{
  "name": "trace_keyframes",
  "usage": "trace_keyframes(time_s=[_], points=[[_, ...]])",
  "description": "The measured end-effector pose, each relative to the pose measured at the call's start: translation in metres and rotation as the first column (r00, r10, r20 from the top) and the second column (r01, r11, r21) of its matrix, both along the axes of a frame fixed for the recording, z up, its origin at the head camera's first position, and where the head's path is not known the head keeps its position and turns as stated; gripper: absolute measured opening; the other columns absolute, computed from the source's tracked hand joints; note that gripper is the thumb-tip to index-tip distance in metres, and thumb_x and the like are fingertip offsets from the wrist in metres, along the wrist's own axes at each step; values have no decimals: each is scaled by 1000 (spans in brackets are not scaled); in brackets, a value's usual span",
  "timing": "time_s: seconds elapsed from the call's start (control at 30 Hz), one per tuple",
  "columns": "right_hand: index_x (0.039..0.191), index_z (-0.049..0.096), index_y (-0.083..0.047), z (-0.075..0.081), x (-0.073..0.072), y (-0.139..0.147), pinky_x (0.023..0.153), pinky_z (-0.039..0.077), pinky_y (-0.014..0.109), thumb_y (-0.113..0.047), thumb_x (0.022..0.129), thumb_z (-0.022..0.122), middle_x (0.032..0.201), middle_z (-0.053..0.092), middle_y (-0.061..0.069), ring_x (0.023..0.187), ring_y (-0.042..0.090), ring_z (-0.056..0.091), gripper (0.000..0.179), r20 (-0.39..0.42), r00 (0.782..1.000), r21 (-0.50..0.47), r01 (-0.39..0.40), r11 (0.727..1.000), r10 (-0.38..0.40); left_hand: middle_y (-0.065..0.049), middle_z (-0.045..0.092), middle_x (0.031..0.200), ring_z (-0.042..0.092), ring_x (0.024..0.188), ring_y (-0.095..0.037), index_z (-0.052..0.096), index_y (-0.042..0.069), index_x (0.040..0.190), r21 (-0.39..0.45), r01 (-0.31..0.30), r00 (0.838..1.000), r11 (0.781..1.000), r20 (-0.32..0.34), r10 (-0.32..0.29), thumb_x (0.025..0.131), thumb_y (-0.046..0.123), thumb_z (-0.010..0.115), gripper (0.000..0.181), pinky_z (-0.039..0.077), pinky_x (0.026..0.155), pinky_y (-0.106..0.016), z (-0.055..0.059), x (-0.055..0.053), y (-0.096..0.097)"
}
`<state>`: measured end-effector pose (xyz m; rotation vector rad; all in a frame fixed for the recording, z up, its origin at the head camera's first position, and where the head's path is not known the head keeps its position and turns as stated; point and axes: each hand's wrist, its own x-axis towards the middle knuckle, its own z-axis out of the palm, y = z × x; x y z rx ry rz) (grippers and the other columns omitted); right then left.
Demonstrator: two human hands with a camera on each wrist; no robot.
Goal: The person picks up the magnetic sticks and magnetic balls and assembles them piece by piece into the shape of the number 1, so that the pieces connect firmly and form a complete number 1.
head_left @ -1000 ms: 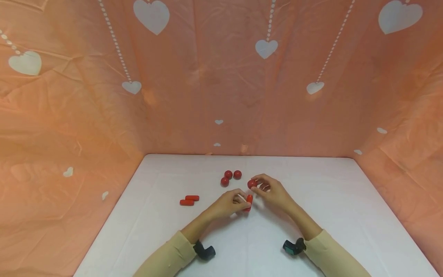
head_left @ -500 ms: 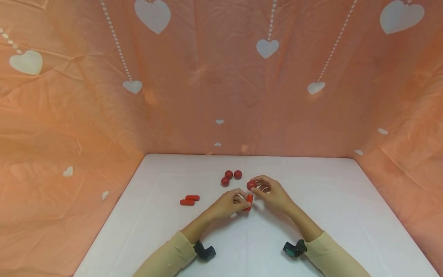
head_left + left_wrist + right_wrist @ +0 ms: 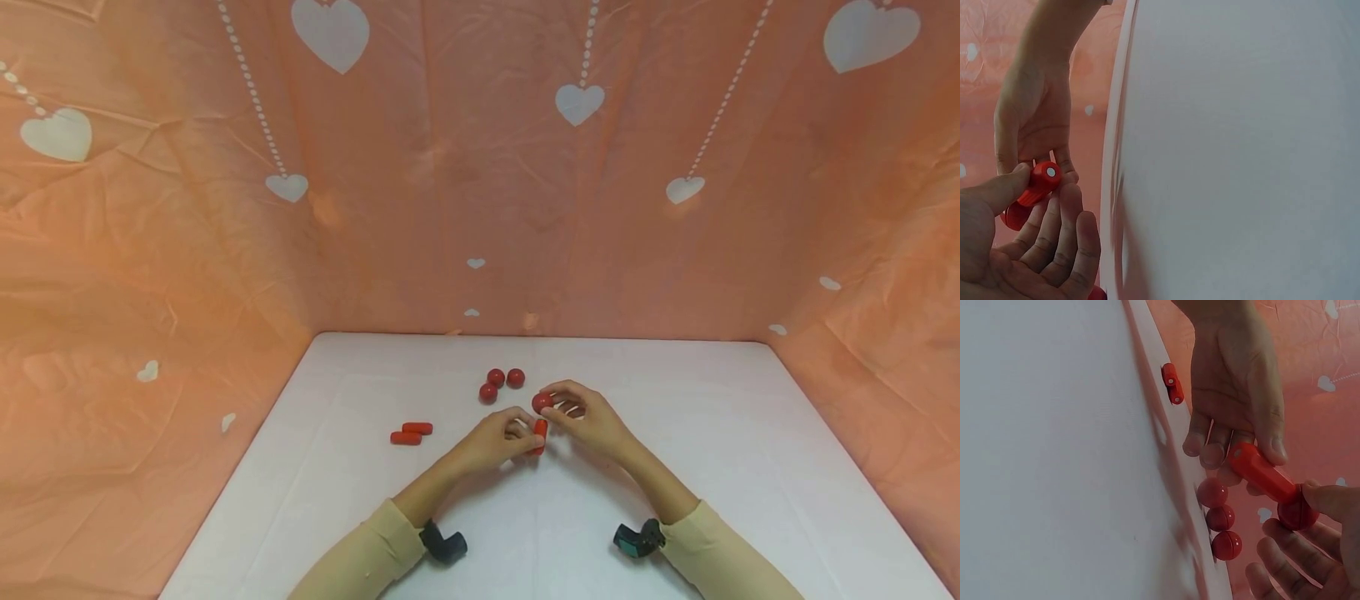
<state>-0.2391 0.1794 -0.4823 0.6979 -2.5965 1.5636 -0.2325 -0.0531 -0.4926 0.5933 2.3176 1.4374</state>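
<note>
My left hand (image 3: 495, 438) pinches a red rod (image 3: 541, 433) between thumb and fingers. The rod is short and stubby, with a pale round spot on its end (image 3: 1051, 172). A red ball (image 3: 542, 403) is pinched by my right hand (image 3: 592, 419), just beyond the rod's far end. Seen from the right wrist, the rod (image 3: 1262, 472) slants down to the dark red ball (image 3: 1298, 514), its lower end right at the ball's surface. Both hands are raised over the white table (image 3: 600, 533).
Beyond my left hand, three red balls (image 3: 488, 392) lie close together on the table. Two more red rods (image 3: 406, 438) rest side by side to the left. An orange curtain (image 3: 420, 225) with white hearts stands around the table's back and sides.
My right hand has brought the ball slightly left and nearer to me, closer to the rod. The rod in my left hand has risen a little. The loose balls and rods stay put.
</note>
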Motion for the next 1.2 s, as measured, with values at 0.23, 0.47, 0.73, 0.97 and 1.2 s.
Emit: trace_keyframes(time_s=[0.23, 0.47, 0.73, 0.97, 1.2], points=[[129, 71, -7, -2, -2, 0, 83, 58, 29, -16, 101, 77, 113, 77, 8, 93, 17, 71, 30, 11, 1000, -16, -17, 1000, 17, -1, 80, 100, 71, 86, -14, 66, 10, 120, -2, -17, 1000, 1000, 7, 17, 104, 29, 74, 26, 53, 71, -28, 2, -2, 0], [130, 69, -5, -1, -1, -2, 80, 58, 29, -14, 101, 76, 112, 76, 11, 91, 20, 72, 31, 40, 999, -30, -31, 999, 32, -1, 80, 100, 72, 86, -14, 66, 9, 120, 8, -10, 1000, 1000, 6, 10, 104, 29, 74, 27, 54, 71, -27, 2, -3, -2], [131, 67, -3, -9, -4, -2, 70, 58, 29, -10, 101, 75, 108, 76, 16, 82, 29, 72, 31, 69, 996, -71, -53, 996, 58, 0, 79, 99, 69, 85, -13, 66, 10, 120, -6, -8, 1000, 1000, 13, 8, 104, 30, 74, 26, 55, 71, -28, -1, -5, -3], [132, 64, -1, -15, -5, -1, 63, 57, 32, -11, 103, 74, 105, 74, 17, 74, 27, 72, 33, 161, 985, -141, -44, 989, 67, 1, 79, 97, 69, 84, -13, 67, 11, 119, -2, 1, 1000, 1000, 22, -1, 104, 31, 74, 26, 55, 72, -28, -3, -7, -5], [133, 63, 1, -22, -9, 0, 63, 55, 29, -12, 104, 71, 104, 76, 17, 76, 20, 71, 33, 219, 974, -166, -25, 986, 61, 0, 77, 96, 68, 85, -15, 70, 13, 119, -20, -19, 1000, 1000, -8, 19, 105, 34, 71, 25, 57, 72, -29, -2, -9, -10]])
